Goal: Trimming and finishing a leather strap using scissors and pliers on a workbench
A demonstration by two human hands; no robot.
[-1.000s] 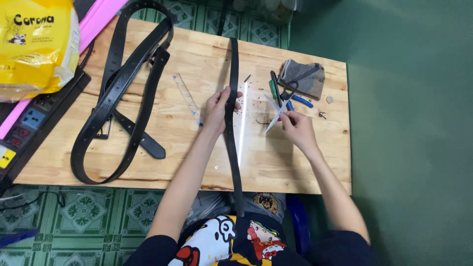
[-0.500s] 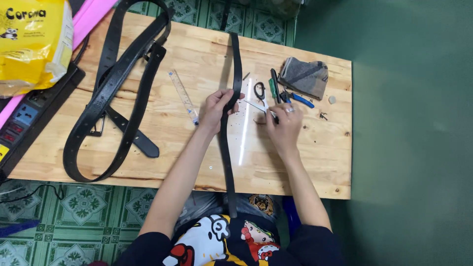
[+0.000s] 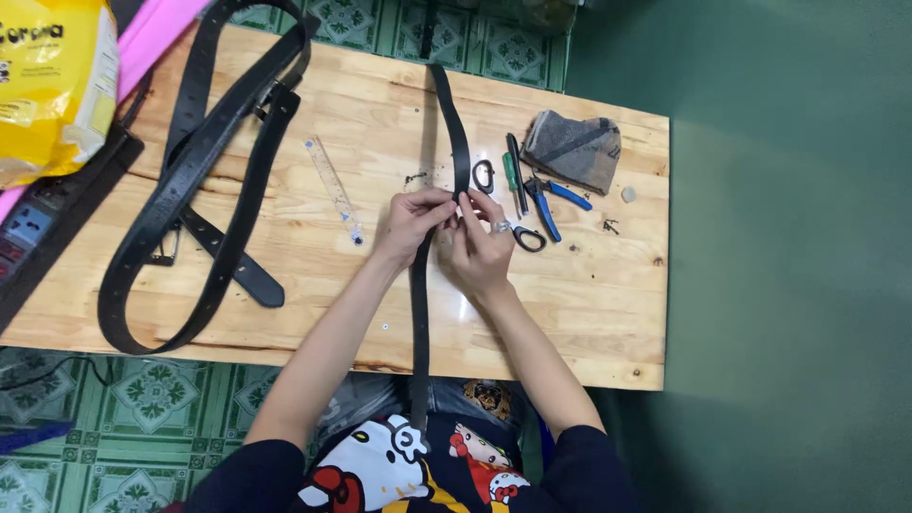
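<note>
- The black strap [image 3: 419,313] runs in a long line from our lap, up across the wooden counter [image 3: 589,313], and over its far edge.
- A second ago our right hand [image 3: 478,249] was off to the side by the tools. Now it has come over to the strap, so both hands meet on the same spot.
- Our left hand [image 3: 408,223] pinches the strap from the left with thumb and fingers closed on it. Our right hand pinches it from the right, just beside the left one.
- The big looped belts [image 3: 195,190] lie well apart on the left side of the counter.
- The folded grey cloth [image 3: 573,149] sits near the far right corner.
- The blue pliers [image 3: 549,201], the scissors [image 3: 522,236] and the clear ruler [image 3: 332,185] lie near our hands.
- We see bare wood at the near right part of the counter, so there is room to move there. The near edge is close to our arms.
</note>
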